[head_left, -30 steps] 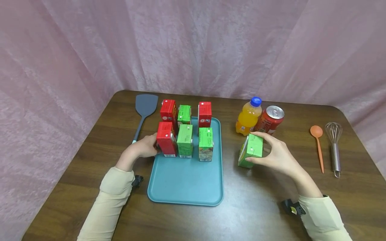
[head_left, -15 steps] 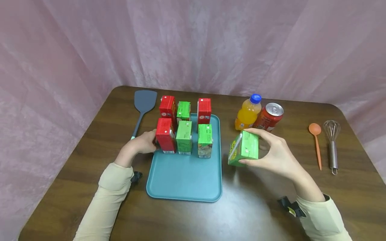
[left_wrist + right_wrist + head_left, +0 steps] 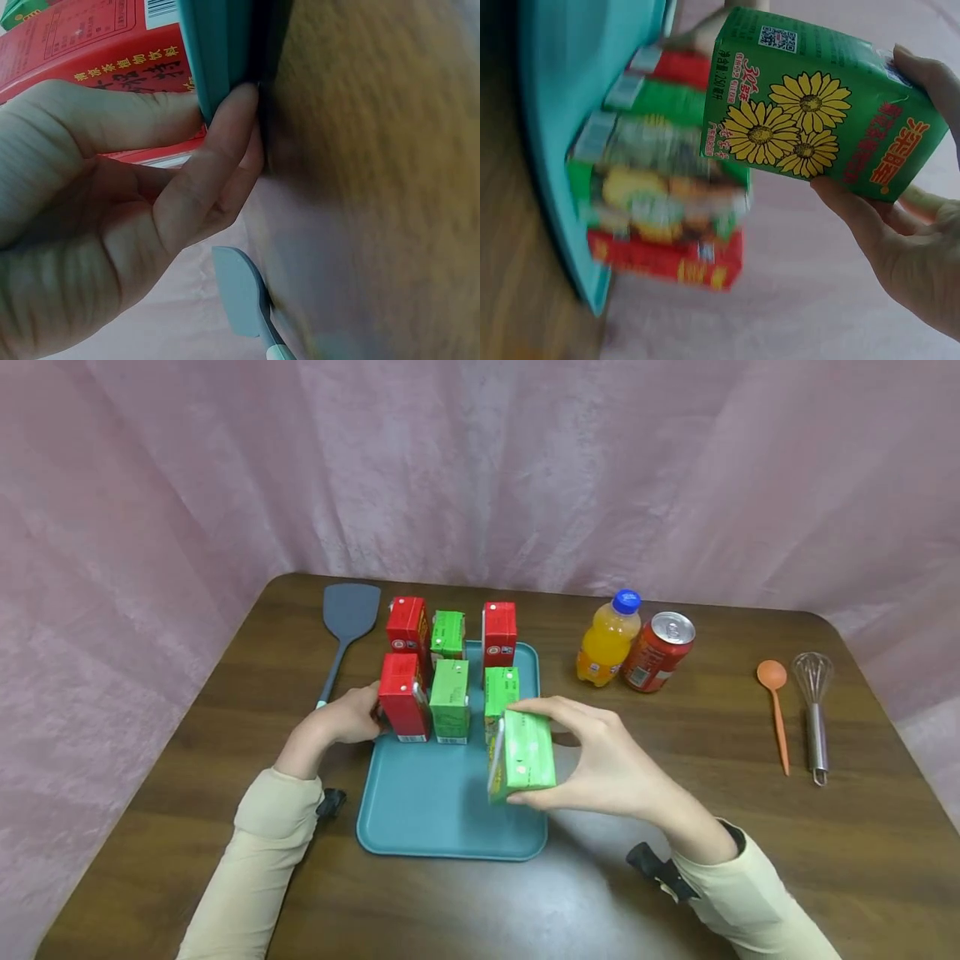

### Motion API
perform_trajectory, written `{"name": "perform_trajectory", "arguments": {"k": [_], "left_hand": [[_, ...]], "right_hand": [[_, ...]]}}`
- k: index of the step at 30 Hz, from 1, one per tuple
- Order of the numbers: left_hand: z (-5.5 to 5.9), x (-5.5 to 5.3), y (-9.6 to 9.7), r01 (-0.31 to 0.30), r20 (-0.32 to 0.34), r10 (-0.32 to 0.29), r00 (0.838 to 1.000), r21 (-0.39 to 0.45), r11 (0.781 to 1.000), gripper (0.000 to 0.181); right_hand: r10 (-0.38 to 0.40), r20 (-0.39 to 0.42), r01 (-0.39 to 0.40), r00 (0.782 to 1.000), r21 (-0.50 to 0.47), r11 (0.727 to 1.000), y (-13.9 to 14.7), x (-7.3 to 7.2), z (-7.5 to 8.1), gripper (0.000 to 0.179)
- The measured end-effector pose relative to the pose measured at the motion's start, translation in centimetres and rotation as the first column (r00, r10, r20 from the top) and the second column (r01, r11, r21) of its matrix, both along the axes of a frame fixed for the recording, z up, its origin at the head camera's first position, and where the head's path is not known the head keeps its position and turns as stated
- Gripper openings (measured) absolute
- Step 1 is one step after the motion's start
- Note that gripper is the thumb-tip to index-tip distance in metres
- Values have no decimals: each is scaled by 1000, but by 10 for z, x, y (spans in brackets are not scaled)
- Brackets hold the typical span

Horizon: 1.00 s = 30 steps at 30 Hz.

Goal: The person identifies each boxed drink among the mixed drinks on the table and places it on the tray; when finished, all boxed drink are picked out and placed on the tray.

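Note:
My right hand [image 3: 611, 764] pinches a green drink carton [image 3: 529, 752] by its upper end, thumb on one side and fingers on the other. The carton is held above the front right of a teal tray [image 3: 420, 810]; yellow flowers show on its side in the right wrist view. My left hand [image 3: 341, 720] grips the tray's left edge. In the left wrist view the thumb lies over the tray rim [image 3: 212, 52] and the fingers go beneath it. Beside that hand stands a red carton [image 3: 403, 697]. Several red and green cartons, including a light green carton [image 3: 450, 697], stand upright on the tray.
Behind the left hand lies a grey spatula [image 3: 348, 614]. An orange soda bottle [image 3: 609, 639] and a red can [image 3: 658, 652] stand at the back right. Farther right are an orange spoon [image 3: 774, 689] and a metal whisk [image 3: 815, 718]. A pink curtain [image 3: 480, 468] hangs behind the table.
My right hand has lifted the green carton off the table and carried it left, from beside the tray to over it. The left hand stays at the tray's edge.

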State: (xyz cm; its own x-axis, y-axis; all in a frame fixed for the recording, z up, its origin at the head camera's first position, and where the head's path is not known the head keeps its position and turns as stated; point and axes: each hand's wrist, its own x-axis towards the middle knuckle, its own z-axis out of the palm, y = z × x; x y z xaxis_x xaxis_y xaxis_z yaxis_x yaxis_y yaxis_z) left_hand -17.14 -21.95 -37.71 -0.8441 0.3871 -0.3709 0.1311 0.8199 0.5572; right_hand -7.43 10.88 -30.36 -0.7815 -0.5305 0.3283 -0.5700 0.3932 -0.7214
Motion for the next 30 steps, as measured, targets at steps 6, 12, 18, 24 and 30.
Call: {"name": "perform_trajectory", "arguments": {"k": [6,12,18,24,30], "left_hand": [[-1,3,-3,-10,4,10,1000,-1,1000,49],[-1,5,-4,-17,-9,17,1000,-11,1000,41],[1,3,-3,-27,4,27,1000,2,1000,42],[2,1,0,-7,3,7,1000,5,1000,37],[1,1,-1,-1,-6,1,1000,-7,1000,38]], "right_hand": [[83,79,-80,993,-47,996,-36,-9,-13,77],[84,85,-89,993,61,994,-67,-21,-25,78],[100,142,-118,985,119,986,-90,-26,-36,75],[114,147,-134,982,130,983,-105,-25,-43,76],[151,154,-175,976,151,973,-115,-22,-44,76]]}}
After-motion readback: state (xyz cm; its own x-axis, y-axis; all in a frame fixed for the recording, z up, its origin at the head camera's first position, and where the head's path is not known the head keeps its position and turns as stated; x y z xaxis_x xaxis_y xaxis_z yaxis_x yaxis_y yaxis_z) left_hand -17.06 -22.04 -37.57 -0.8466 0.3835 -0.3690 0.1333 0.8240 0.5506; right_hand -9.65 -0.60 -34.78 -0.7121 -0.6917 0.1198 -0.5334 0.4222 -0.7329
